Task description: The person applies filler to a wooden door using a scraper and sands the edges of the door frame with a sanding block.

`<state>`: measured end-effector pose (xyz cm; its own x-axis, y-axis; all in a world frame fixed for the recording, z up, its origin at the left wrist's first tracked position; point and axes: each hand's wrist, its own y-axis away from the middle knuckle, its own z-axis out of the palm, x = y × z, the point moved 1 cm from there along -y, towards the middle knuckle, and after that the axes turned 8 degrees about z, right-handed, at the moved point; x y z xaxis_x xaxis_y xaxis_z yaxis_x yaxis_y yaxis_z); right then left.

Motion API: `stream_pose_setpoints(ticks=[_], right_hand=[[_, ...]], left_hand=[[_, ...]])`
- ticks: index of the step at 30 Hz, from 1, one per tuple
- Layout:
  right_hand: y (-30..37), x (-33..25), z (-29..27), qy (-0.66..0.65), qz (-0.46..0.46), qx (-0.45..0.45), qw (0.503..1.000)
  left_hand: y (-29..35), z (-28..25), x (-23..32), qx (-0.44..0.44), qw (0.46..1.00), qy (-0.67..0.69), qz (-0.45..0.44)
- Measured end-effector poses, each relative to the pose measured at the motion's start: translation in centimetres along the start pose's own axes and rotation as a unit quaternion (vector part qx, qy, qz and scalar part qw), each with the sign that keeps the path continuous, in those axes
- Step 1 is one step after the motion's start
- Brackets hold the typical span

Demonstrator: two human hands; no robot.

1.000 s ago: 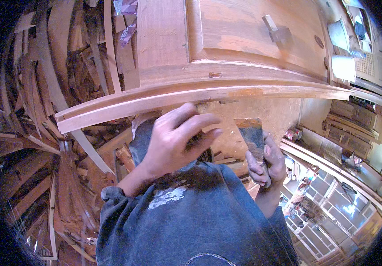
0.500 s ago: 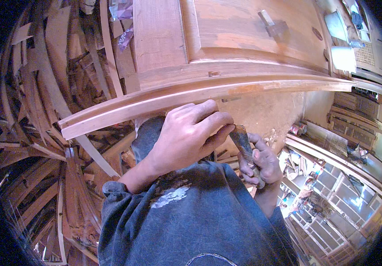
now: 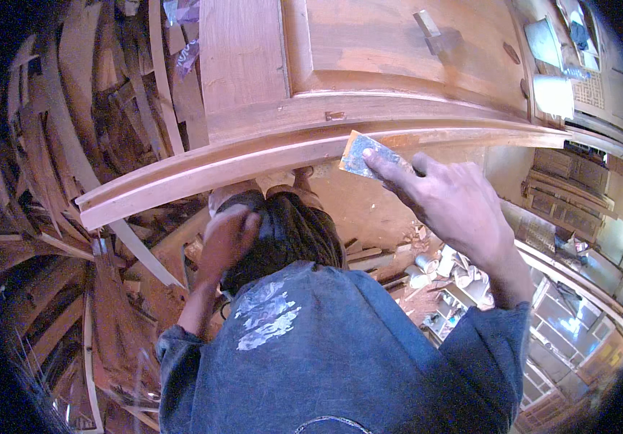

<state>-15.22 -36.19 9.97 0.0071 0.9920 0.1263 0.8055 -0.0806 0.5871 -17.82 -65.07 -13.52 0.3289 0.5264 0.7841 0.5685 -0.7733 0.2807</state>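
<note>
At our far left, long timber offcuts (image 3: 54, 159) stand and lean in a dense jumble. Next comes our left hand (image 3: 228, 237), low in front of dark shorts (image 3: 293, 228); it is blurred, its fingers seem loosely bent, and we cannot tell whether they hold anything. Our blue shirt (image 3: 340, 325) bears a ragged white patch on the chest. Above it, a long wooden rail (image 3: 253, 163) runs across our view beside a panelled wooden door (image 3: 391, 61), whose near edge has a small notch (image 3: 334, 116).

Right of centre is the putty knife (image 3: 391, 161), its flat blade slanting up and left, with orange-yellow matter along its end. That end overlaps the rail in our view; we cannot tell whether they touch. Our right hand (image 3: 438, 192) is closed around the knife, one finger stretched along the blade, the handle hidden. A small wooden block (image 3: 427, 23) sits on the door panel, and pale cans (image 3: 421, 271) stand below our right hand. A white sheet-like object (image 3: 553, 96) lies farther right.
</note>
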Motion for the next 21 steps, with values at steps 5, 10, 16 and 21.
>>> stream_pose_setpoints(ticks=[5, 10, 16, 21], right_hand=[[-0.5, 1.9, -0.7, 0.021, -0.01, -0.075, 0.997], [0.0, 5.7, -1.3, 0.019, 0.033, -0.103, 0.994], [2.7, 13.1, 0.9, -0.007, 0.129, -0.074, 0.989], [5.3, 7.2, 6.8, -0.333, 0.147, 0.145, 0.92]], left_hand=[[4.4, 8.7, -16.0, 0.163, 0.958, 0.083, -0.222], [13.3, 17.3, -26.8, 0.283, 0.913, -0.051, -0.289], [11.6, 16.5, -24.1, 0.246, 0.909, 0.036, -0.334], [9.2, 15.9, -23.0, 0.313, 0.907, 0.019, -0.281]])
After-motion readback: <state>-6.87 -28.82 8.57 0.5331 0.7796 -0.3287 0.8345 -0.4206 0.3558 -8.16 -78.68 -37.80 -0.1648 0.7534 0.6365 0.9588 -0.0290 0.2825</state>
